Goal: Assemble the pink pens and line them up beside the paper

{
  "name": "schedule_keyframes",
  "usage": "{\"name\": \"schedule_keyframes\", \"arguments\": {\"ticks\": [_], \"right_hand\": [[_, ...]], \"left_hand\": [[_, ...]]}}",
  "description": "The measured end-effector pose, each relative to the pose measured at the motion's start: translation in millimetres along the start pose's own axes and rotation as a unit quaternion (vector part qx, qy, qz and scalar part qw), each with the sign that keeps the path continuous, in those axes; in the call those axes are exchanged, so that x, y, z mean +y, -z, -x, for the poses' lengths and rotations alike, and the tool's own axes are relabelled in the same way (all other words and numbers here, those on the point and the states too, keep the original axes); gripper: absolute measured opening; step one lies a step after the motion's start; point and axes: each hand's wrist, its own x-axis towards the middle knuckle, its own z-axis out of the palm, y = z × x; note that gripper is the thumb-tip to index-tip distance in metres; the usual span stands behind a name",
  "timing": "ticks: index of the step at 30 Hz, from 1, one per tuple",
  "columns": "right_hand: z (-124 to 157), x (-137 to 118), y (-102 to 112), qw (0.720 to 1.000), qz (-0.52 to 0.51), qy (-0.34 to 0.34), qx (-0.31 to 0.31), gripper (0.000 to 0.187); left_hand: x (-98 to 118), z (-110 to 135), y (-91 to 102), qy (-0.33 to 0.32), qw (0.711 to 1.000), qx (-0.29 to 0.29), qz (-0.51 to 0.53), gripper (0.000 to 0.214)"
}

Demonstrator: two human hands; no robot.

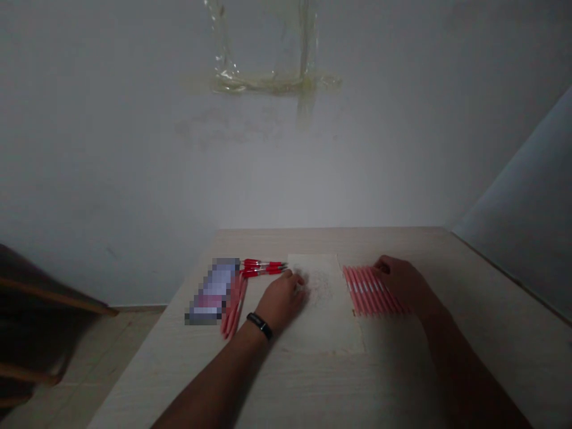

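Observation:
A row of slim pink pen-like sticks (363, 291) lies side by side on the table, right of a white sheet of paper (330, 333). Curled over the row's right end is my right hand (404, 283), its fingertips at the upper ends of the sticks; what they hold, if anything, is hidden. My left hand (280, 301), with a black band on the wrist, rests at the sheet's left side. Its fingers are bent together, close to the tips of several red pens (263, 269); I cannot make out anything in them. More pink sticks (233, 310) lie left of that hand.
A blurred-out phone-like rectangle (214, 289) lies at the table's left side. The pale wooden table (313, 387) meets a wall (357, 167) bearing yellowed tape (268, 85). Dark furniture (36, 322) stands on the floor at left.

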Motion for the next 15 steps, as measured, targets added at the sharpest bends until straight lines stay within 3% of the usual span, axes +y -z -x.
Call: {"name": "schedule_keyframes", "arguments": {"ticks": [4, 7, 10, 15], "right_hand": [[0.0, -65.2, -4.3, 0.995, 0.005, 0.095, -0.009, 0.017], [-2.0, -96.7, -10.7, 0.988, 0.011, 0.154, 0.005, 0.015], [-2.0, -107.1, -22.5, 0.985, -0.003, 0.168, 0.025, 0.014], [2.6, -93.7, -41.3, 0.987, -0.002, 0.163, 0.0, 0.014]], "left_hand": [[-10.1, 0.0, 13.0, 0.05, 0.997, -0.014, -0.056, 0.02], [-17.5, 1.5, 29.6, 0.101, 0.988, -0.005, -0.113, 0.024], [-25.1, 4.3, 44.2, 0.127, 0.973, 0.019, -0.192, 0.036], [-29.9, 8.5, 48.1, 0.171, 0.965, 0.001, -0.199, 0.05]]}}
